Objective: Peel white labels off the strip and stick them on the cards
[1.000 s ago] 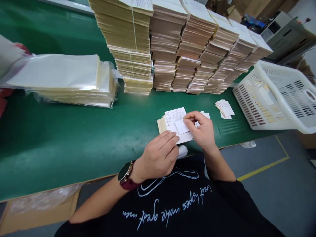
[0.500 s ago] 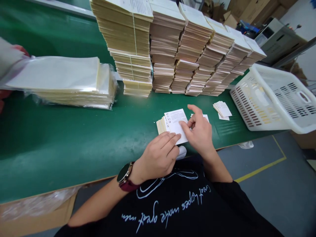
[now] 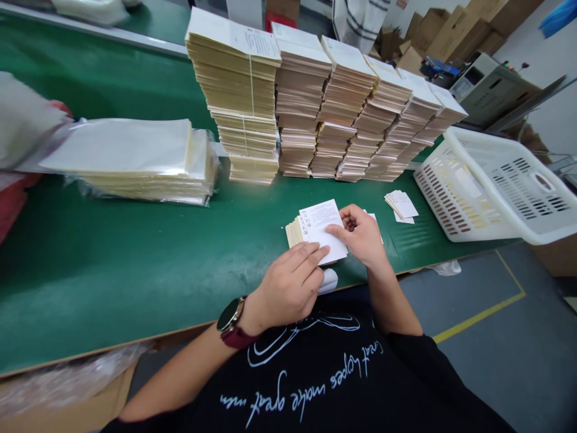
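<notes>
Handling seems unfinished: right hand [image 3: 363, 236] pinches the pile [image 3: 321, 225], left hand [image 3: 293, 281] rests there, grip unclear; cards [image 3: 402, 205] lie at right.

Place: we are looking into a workshop, of the factory-floor kind.
Green worktop [image 3: 112, 270]: it is running long and plain across our view, giving us an industrial bench.
Paper stacks [image 3: 302, 102]: they are standing high in a row, showing us bulk quantities.
Slotted basket [image 3: 489, 182]: this white plastic carrier is sitting at our right.
Cardboard boxes [image 3: 455, 33]: they are piling up behind, near a grey metal unit [image 3: 496, 93].
Grey floor [image 3: 518, 361]: a yellow line [image 3: 480, 317] is marking it off for us.
</notes>
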A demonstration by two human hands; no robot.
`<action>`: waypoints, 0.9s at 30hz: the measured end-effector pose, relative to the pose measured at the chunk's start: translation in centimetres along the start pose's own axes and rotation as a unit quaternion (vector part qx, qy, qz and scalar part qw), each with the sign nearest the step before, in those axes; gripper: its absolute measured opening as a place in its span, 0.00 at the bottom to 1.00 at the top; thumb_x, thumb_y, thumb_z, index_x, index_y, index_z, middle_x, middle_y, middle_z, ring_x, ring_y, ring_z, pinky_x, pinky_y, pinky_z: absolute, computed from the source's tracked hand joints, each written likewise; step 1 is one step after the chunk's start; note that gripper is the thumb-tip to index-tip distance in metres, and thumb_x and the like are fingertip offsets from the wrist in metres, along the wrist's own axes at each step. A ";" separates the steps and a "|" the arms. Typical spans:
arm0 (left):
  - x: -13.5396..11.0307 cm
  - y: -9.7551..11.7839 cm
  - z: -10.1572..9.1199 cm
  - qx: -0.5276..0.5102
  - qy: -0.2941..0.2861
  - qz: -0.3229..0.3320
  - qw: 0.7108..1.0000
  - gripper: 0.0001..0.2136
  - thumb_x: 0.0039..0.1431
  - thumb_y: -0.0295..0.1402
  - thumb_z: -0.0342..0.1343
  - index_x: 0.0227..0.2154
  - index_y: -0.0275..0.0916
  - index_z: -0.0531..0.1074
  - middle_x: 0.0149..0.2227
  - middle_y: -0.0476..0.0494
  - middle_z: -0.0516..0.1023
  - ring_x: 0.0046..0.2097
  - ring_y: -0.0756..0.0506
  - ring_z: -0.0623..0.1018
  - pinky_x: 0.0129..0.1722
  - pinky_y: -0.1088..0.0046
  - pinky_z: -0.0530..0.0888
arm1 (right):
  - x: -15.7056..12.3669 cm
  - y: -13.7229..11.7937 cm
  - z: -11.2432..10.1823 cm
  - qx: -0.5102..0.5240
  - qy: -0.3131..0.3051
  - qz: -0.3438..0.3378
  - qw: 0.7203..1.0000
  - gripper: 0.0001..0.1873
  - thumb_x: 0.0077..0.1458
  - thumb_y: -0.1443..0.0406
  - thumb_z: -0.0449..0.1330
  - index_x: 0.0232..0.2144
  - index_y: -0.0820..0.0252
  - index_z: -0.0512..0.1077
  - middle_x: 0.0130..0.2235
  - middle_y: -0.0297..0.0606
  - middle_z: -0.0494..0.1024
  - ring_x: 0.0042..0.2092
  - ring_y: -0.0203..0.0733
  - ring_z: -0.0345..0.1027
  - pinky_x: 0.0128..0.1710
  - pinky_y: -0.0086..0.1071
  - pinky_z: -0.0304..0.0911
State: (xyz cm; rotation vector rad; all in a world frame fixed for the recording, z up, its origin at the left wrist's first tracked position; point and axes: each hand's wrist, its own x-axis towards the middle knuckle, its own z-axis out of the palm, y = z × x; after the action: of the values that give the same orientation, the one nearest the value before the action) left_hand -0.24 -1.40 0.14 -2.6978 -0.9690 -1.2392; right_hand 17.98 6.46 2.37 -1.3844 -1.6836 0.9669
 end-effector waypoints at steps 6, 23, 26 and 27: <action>0.0 0.0 0.2 0.009 -0.011 0.004 1.000 0.06 0.53 0.22 0.50 0.30 0.33 0.71 0.53 0.31 0.75 0.55 0.37 0.74 0.52 0.53 0.75 | 0.3 0.1 -0.4 0.054 -0.015 0.000 0.998 0.10 0.47 0.59 0.63 0.25 0.59 0.69 0.24 0.29 0.71 0.26 0.32 0.60 0.25 0.27 0.56; -0.2 0.6 -0.5 0.025 0.116 -0.011 0.993 0.04 0.56 0.23 0.52 0.29 0.35 0.70 0.39 0.37 0.80 0.45 0.40 0.78 0.45 0.56 0.78 | -0.1 5.1 -4.4 0.053 0.137 -0.005 0.989 0.12 0.54 0.57 0.60 0.35 0.59 0.71 0.30 0.35 0.77 0.29 0.39 0.69 0.30 0.32 0.64; -0.5 0.5 -0.8 0.046 0.152 -0.016 0.987 0.06 0.57 0.22 0.50 0.28 0.35 0.70 0.35 0.38 0.80 0.42 0.41 0.79 0.44 0.60 0.78 | -0.4 7.3 -5.4 -0.143 0.126 -0.010 0.982 0.08 0.55 0.60 0.58 0.33 0.59 0.72 0.29 0.37 0.76 0.32 0.44 0.70 0.32 0.36 0.65; -0.7 0.2 -0.8 0.052 0.163 -0.005 0.985 0.07 0.58 0.22 0.50 0.27 0.36 0.70 0.34 0.38 0.80 0.41 0.42 0.79 0.43 0.62 0.78 | -0.6 7.7 -5.4 -0.179 0.154 -0.023 0.971 0.08 0.52 0.62 0.60 0.35 0.59 0.73 0.30 0.39 0.76 0.35 0.47 0.70 0.36 0.39 0.65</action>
State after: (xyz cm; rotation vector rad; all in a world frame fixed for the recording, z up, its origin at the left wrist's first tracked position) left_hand -1.03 -2.20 0.26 -2.3143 -0.9712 -1.5217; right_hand 26.20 7.46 -2.15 -1.6223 -1.6932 0.4017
